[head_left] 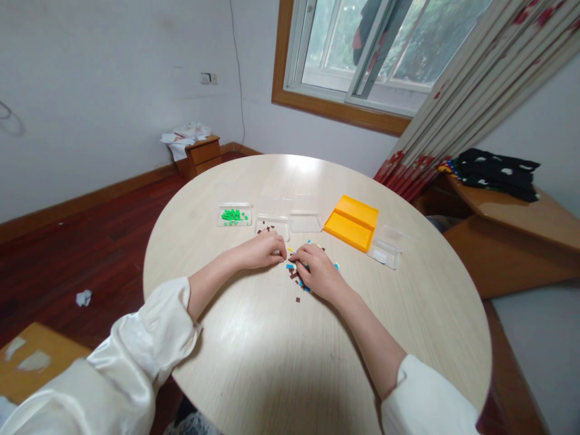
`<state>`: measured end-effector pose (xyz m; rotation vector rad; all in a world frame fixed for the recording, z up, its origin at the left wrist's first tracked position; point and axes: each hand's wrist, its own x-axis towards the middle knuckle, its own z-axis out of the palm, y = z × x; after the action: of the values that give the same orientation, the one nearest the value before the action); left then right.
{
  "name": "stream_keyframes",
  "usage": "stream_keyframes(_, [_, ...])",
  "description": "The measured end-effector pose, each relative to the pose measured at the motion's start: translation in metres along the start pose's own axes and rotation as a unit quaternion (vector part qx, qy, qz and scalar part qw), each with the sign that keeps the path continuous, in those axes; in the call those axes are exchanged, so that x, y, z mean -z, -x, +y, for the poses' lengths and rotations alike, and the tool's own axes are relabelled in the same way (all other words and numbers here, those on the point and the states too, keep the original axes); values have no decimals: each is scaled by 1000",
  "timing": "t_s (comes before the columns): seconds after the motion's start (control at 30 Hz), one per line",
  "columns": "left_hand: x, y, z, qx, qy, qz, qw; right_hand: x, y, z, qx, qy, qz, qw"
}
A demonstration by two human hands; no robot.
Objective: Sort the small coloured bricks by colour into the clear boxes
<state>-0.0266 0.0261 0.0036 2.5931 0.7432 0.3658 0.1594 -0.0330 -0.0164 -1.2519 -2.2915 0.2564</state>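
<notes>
Small brown, blue and yellow pieces lie in a loose pile, among them a brown piece (298, 299) at its near edge. My right hand (315, 270) rests over the pile, its thumb and index finger close around a small dark piece. Just left of the pile, my left hand (268, 249) is on the tabletop with its fingers pressed together; what they hold, if anything, is too small to tell. Behind my left hand stands a clear box (284, 221) with a few brown pieces. Another clear box (219, 215) further left holds green pieces (233, 215).
An open yellow case (361, 235) lies behind the pile on the round table (254, 362). A clear box (306, 213) stands left of the case, and another clear box (385, 254) to its right. Clothing (493, 172) lies on furniture at the right.
</notes>
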Motion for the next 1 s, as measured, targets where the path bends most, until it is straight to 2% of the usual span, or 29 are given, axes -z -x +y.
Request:
stream_keyframes(0.1, [0,0,-1,15,-4,22,1000,0,-1,-2,-7,6,6,1000])
stream_keyframes(0.23, [2,0,-7,60,20,105,993,0,-1,-1,-25,11,7,1000])
stream_keyframes(0.4, [5,-1,-17,139,41,208,967,-1,-1,1,-47,16,12,999])
stream_keyframes(0.47, [6,-2,-19,170,58,231,956,-1,-1,1,-60,16,12,998])
stream_keyframes(0.57, [8,-3,-19,201,85,242,946,-1,-2,1,-94,12,6,995])
stream_keyframes(0.67, [9,-3,-21,203,102,252,941,-1,-2,1,-121,7,1,993])
stream_keyframes(1.0, [7,-3,-26,224,81,260,936,1,-1,-2,-102,39,30,994])
